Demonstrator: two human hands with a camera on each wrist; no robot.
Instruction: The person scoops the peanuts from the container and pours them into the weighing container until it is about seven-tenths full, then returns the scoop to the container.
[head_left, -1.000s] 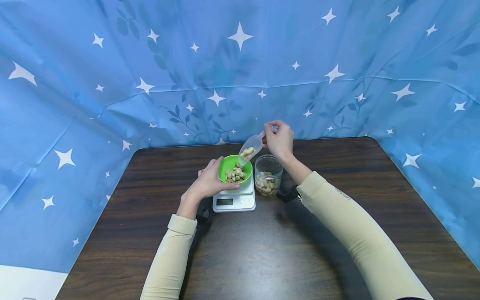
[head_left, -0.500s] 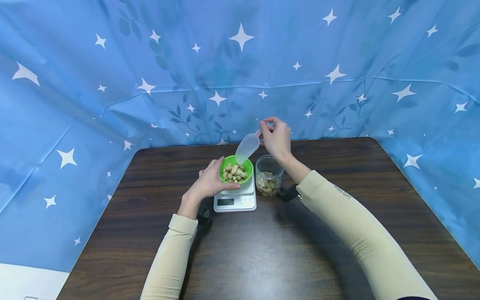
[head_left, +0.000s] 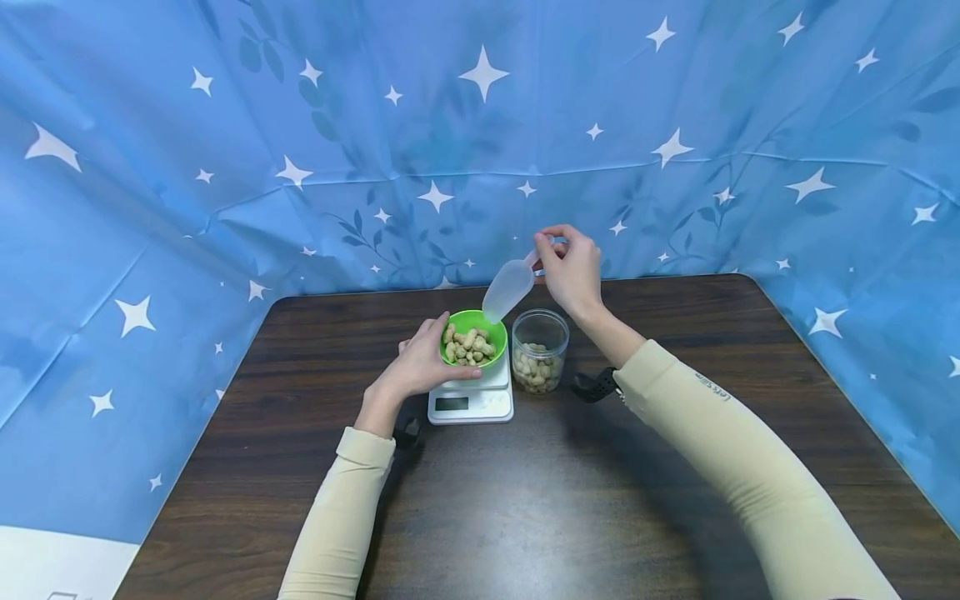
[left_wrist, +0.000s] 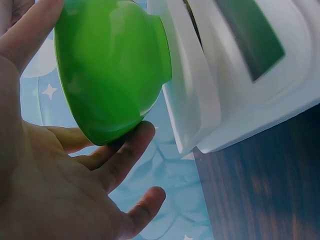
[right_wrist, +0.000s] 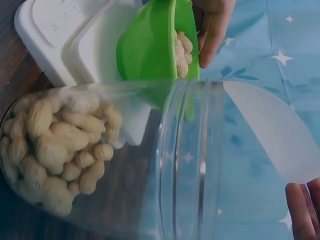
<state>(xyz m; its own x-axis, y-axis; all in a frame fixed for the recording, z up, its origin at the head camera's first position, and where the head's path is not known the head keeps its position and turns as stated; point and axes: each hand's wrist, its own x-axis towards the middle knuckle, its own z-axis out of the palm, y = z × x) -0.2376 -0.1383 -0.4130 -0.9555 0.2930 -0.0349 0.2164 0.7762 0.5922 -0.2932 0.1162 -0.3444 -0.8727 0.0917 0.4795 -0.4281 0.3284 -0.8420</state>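
A green bowl [head_left: 468, 320] of peanuts [head_left: 471, 347] stands on a white digital scale [head_left: 489, 406]. My left hand [head_left: 418, 362] holds the bowl from its left side, the thumb at the front and the fingers behind; the left wrist view shows fingertips against the green wall [left_wrist: 110, 65]. A translucent scoop [head_left: 508, 288] tilts down over the bowl's back right rim, with no peanuts visible in it. My right hand [head_left: 573, 271] pinches its handle. Right of the scale stands a clear jar [head_left: 541, 327], its lower part filled with peanuts [right_wrist: 65, 135].
All this stands near the back edge of a dark wooden table [head_left: 480, 500]. Behind the table hangs a blue cloth [head_left: 480, 133] with white stars. The jar is close beside the scale, under my right forearm's inner side.
Peanuts seen in the scoop a second ago have gone into the bowl, which looks fuller. My right hand first tipped the scoop leftward, then drew back right and slightly up. The left hand stayed put.
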